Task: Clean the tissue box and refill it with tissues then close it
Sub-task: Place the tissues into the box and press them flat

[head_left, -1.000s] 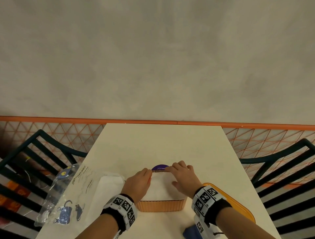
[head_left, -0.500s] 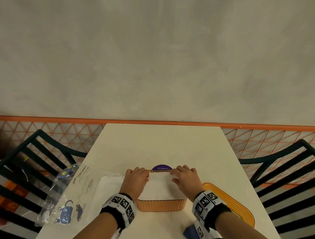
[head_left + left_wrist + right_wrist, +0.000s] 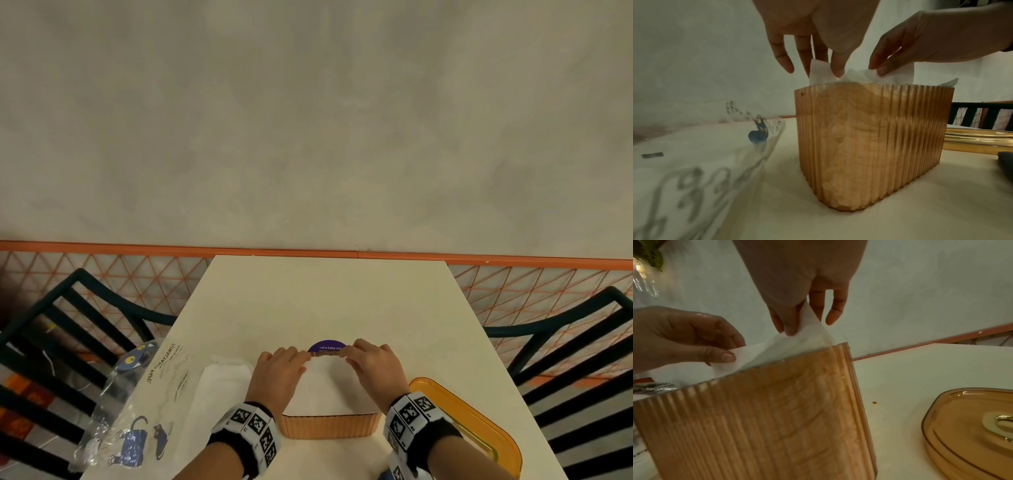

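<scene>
One ribbed amber tissue box [image 3: 330, 425], lid off, is standing near the front edge of the table [image 3: 329, 301] and is holding a stack of white tissues [image 3: 325, 387] rising just above its rim. Two hands are working at the top sheet: the left hand [image 3: 279, 371] and the right hand [image 3: 376, 368] are each pinching it between thumb and fingertips. One amber lid [image 3: 479, 425] is lying flat to the right of the box, and one clear printed wrapper [image 3: 137, 404] with more white tissues is lying to its left.
</scene>
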Motion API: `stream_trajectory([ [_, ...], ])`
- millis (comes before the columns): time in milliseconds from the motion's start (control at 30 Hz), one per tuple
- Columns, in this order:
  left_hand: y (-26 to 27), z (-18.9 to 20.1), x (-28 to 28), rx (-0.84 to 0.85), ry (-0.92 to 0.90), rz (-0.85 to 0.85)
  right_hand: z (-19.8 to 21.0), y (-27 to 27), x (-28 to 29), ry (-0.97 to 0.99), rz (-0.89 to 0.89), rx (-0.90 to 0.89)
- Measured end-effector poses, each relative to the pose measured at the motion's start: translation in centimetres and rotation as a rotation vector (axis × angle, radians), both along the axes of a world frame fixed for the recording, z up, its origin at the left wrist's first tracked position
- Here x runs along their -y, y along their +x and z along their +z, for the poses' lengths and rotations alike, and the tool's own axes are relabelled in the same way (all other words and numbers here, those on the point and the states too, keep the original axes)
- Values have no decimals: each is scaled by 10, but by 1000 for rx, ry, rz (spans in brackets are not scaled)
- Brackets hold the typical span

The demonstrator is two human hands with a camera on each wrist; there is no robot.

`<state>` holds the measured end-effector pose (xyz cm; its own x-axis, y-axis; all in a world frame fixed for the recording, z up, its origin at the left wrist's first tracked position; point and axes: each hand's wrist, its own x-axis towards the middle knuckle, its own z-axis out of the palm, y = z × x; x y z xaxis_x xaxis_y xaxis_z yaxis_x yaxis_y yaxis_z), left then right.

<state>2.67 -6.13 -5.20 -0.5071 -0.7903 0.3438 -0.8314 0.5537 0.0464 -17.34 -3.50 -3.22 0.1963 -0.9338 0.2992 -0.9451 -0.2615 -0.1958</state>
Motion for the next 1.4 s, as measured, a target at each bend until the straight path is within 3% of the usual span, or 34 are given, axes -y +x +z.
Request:
stream_trajectory([
  [133, -2, -3, 7, -70, -46, -4, -9, -3, 7, 13, -69, 119],
  [233, -2, -6, 9, -95, -68, 13, -13, -5, 12, 129, -79, 224],
  [333, 0, -9, 7, -96, -63, 13, -21, -9, 13, 179, -81, 207],
  [500, 3, -13, 4, -89, -13, 37, -22, -10, 3, 31, -58, 135],
  [667, -1, -10, -2, -155, -58, -55, -20, -13, -9, -55, 69, 142],
  [1133, -2, -16, -15, -221, -17, -101, -18, -25, -24, 77, -10, 9],
  [1400, 2, -12, -17, -228, 233, -29, -19, -19, -19, 195, -38, 95],
])
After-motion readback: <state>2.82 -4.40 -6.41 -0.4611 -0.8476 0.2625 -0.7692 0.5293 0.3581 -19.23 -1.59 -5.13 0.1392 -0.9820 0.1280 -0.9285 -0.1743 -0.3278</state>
